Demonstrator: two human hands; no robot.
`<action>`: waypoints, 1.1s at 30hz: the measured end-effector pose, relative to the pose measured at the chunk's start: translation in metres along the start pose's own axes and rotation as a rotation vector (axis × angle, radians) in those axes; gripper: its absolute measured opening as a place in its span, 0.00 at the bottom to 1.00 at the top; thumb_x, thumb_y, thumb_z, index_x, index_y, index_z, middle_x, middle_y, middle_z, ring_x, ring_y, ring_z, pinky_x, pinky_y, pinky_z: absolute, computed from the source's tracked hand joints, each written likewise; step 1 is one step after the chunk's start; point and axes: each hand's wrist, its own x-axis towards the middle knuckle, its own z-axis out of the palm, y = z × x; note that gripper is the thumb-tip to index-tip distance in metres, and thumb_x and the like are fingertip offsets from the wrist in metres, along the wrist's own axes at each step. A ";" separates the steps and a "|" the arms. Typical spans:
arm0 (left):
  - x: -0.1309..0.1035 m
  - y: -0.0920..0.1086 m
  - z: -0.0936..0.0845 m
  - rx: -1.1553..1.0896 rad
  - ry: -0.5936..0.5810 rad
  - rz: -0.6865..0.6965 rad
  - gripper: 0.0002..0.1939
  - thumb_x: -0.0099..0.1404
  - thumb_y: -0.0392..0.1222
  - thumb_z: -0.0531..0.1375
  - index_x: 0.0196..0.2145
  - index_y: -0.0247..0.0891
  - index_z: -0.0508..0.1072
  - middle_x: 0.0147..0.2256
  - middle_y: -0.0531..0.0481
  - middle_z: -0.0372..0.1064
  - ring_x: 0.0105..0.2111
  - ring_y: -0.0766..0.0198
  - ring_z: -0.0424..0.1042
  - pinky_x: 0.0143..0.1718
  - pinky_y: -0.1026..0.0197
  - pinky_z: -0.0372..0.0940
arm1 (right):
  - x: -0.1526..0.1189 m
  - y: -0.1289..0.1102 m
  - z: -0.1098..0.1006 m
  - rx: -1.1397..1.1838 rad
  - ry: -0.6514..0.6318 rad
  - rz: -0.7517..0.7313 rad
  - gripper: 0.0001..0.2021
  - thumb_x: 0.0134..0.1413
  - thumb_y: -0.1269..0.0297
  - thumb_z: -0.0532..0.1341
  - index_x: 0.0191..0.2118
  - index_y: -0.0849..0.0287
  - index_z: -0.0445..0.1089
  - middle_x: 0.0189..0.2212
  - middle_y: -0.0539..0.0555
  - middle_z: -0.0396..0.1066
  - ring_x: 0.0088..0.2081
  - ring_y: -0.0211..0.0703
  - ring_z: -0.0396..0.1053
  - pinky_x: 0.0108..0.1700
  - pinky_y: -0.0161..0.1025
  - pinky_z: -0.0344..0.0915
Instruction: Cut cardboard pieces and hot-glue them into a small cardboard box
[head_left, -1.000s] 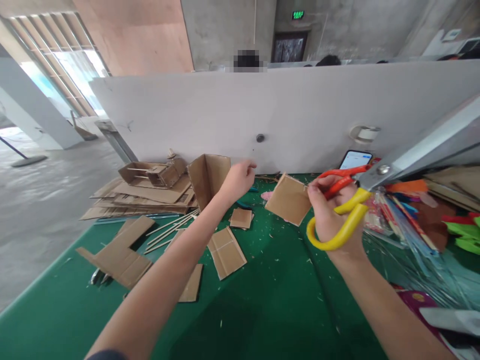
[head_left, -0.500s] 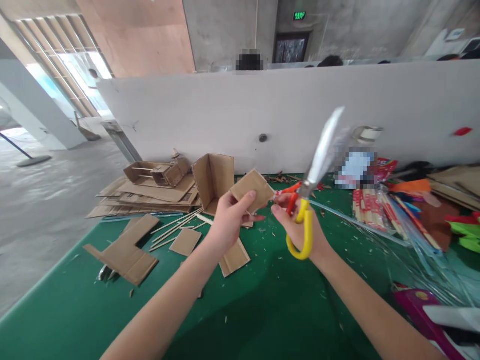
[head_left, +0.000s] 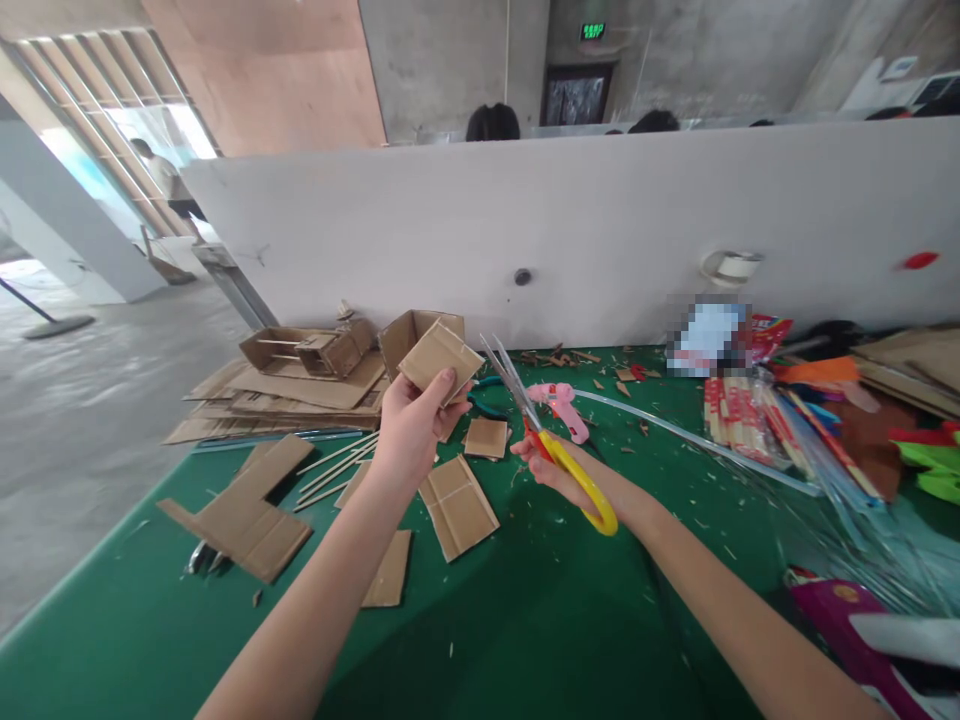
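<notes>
Near the middle of the frame, I have the left hand (head_left: pixel 409 420) clamped on a cardboard square (head_left: pixel 441 350), thumb on its face, tilted and lifted off the green table (head_left: pixel 525 620). Just to its right, I have the right hand (head_left: pixel 553 474) closed around the scissors (head_left: pixel 532 415), blades up and slightly apart, clear of the square.

I judge the work partly done. At centre-left I see a small box assembly (head_left: pixel 330 350), its cardboard parts and sticks joined, resting on stacked cardboard sheets (head_left: pixel 300 390); an open cardboard form (head_left: pixel 394 345) stands behind the held square. Cut but lying loose are a creased panel (head_left: pixel 457 505), a small square (head_left: pixel 486 438) and an angular cutout (head_left: pixel 251 510) at lower left. Thin sticks (head_left: pixel 337 475) lie unattached beside them. A pink glue gun (head_left: pixel 555 395) lies by the scissors. How many pieces remain to be joined, I cannot tell.

As for writing, I can read EXIT on the green sign (head_left: pixel 592 31) at the top. At right, the red packet (head_left: pixel 766 335) and wrapped stick bundles (head_left: pixel 739 410) carry print too small for me to read, and I can make out no brand.
</notes>
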 end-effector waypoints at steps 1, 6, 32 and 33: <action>0.000 0.000 -0.001 0.025 -0.023 0.000 0.20 0.48 0.42 0.70 0.38 0.33 0.71 0.34 0.47 0.73 0.30 0.63 0.76 0.24 0.67 0.70 | 0.000 -0.001 0.000 0.000 -0.011 0.015 0.25 0.54 0.39 0.54 0.43 0.57 0.64 0.40 0.57 0.69 0.40 0.47 0.70 0.43 0.46 0.68; -0.002 -0.002 -0.002 0.190 -0.135 0.017 0.20 0.53 0.44 0.67 0.41 0.33 0.71 0.37 0.45 0.74 0.30 0.61 0.76 0.24 0.65 0.70 | 0.000 -0.011 0.000 -0.014 -0.037 0.044 0.29 0.52 0.35 0.52 0.40 0.59 0.64 0.35 0.56 0.68 0.37 0.46 0.69 0.39 0.44 0.69; -0.007 -0.002 -0.007 0.147 -0.146 0.026 0.19 0.53 0.45 0.67 0.40 0.35 0.69 0.35 0.48 0.73 0.29 0.63 0.75 0.26 0.63 0.70 | 0.001 -0.007 0.012 -0.002 0.008 0.039 0.29 0.52 0.35 0.52 0.40 0.60 0.65 0.34 0.56 0.68 0.35 0.44 0.69 0.35 0.41 0.68; -0.008 -0.003 -0.007 0.144 -0.147 0.023 0.19 0.53 0.45 0.67 0.40 0.35 0.69 0.35 0.48 0.73 0.29 0.63 0.75 0.26 0.63 0.70 | 0.001 -0.008 0.012 0.000 0.011 0.038 0.30 0.51 0.34 0.52 0.40 0.60 0.65 0.34 0.57 0.68 0.35 0.45 0.69 0.35 0.41 0.68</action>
